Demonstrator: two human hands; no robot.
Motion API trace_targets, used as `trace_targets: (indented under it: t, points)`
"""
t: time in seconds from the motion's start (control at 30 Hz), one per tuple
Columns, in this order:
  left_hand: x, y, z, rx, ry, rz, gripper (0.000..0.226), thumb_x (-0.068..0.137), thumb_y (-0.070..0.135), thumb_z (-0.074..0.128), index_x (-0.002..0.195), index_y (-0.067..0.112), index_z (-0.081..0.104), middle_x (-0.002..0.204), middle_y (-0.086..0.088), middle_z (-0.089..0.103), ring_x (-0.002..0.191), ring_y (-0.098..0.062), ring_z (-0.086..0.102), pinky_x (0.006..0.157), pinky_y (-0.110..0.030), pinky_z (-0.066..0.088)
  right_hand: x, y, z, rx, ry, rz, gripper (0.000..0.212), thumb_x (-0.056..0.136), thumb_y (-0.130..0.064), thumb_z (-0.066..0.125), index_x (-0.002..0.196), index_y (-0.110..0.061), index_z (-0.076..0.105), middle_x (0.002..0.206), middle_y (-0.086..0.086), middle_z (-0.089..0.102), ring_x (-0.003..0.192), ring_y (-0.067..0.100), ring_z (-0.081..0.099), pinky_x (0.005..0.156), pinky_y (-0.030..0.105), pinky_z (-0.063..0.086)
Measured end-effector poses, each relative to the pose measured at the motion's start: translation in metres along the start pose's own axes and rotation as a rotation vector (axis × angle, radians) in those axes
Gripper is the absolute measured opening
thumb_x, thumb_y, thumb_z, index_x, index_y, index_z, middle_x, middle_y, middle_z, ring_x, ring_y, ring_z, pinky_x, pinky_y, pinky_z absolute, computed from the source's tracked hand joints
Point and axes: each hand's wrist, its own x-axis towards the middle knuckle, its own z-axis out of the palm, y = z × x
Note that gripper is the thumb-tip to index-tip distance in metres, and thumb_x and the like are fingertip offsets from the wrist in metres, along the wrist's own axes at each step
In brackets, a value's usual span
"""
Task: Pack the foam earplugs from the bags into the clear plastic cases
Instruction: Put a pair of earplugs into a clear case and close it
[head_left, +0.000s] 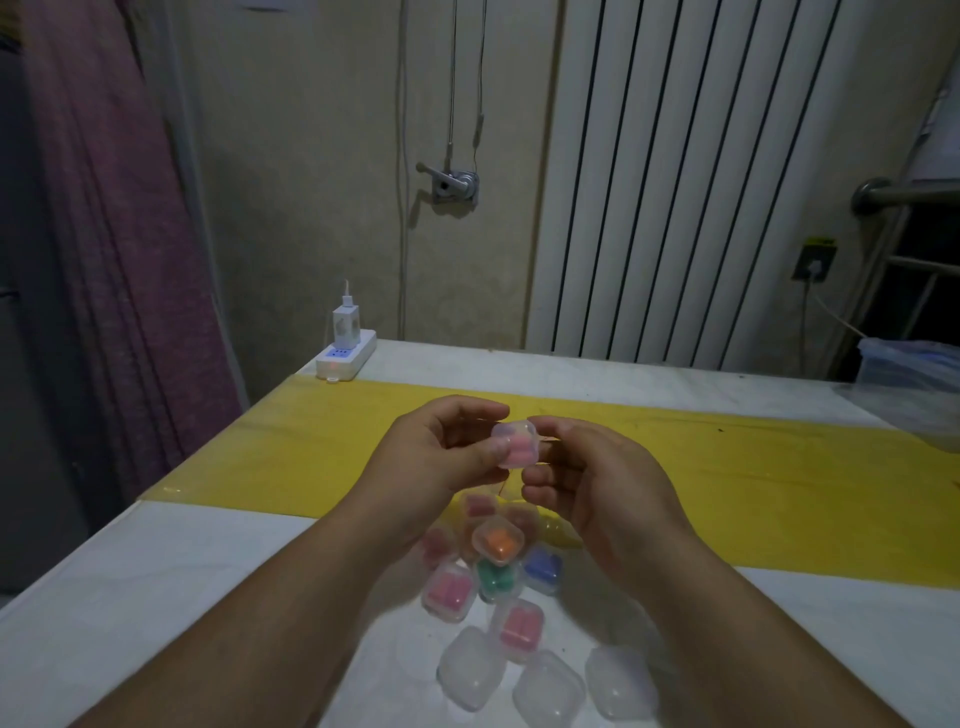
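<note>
The left hand (441, 460) is pinching a small clear square plastic case of pink foam earplugs (515, 446), held above the white worktop (156, 597), while the right hand (597, 483) is pinching its right edge. Nearer, filled cases (496, 540) and empty cases (548, 688) are lying clustered.

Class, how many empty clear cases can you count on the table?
3, in a row nearest the camera: the left empty case, the middle empty case and the right empty case. Others may be hidden.
</note>
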Motion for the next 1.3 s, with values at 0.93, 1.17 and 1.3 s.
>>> trace_targets:
  t: [0.93,1.17,1.3]
  points:
    - [0.013,-0.005,-0.025,0.227,0.412,0.095,0.022,0.091,0.004,0.059,0.09,0.024,0.068,0.092,0.005,0.068,0.084,-0.006,0.061,0.063,-0.02,0.042,0.001,-0.017,-0.037,-0.927,0.014,0.129,0.029,0.066,-0.024,0.087,0.086,-0.013,0.069,0.059,-0.003,0.066,0.052,0.01,0.05,0.048,0.021,0.036]
    - [0.019,-0.011,-0.032,0.256,0.432,0.111,0.025,0.091,0.004,0.059,0.091,0.028,0.067,0.094,0.002,0.067,0.087,-0.008,0.061,0.061,-0.019,0.042,0.006,-0.007,-0.037,-0.987,-0.005,0.06,0.018,0.076,-0.032,0.08,0.084,-0.017,0.073,0.073,-0.003,0.069,0.039,-0.004,0.044,0.041,0.013,0.031]
    - [0.024,-0.018,-0.036,0.344,0.459,0.132,0.032,0.093,0.0,0.053,0.088,0.029,0.066,0.093,0.006,0.067,0.09,-0.006,0.062,0.055,-0.006,0.045,0.014,0.003,-0.034,-1.014,0.029,-0.09,0.014,0.091,-0.02,0.064,0.1,-0.025,0.073,0.096,-0.011,0.069,0.08,-0.004,0.058,0.066,0.011,0.04]
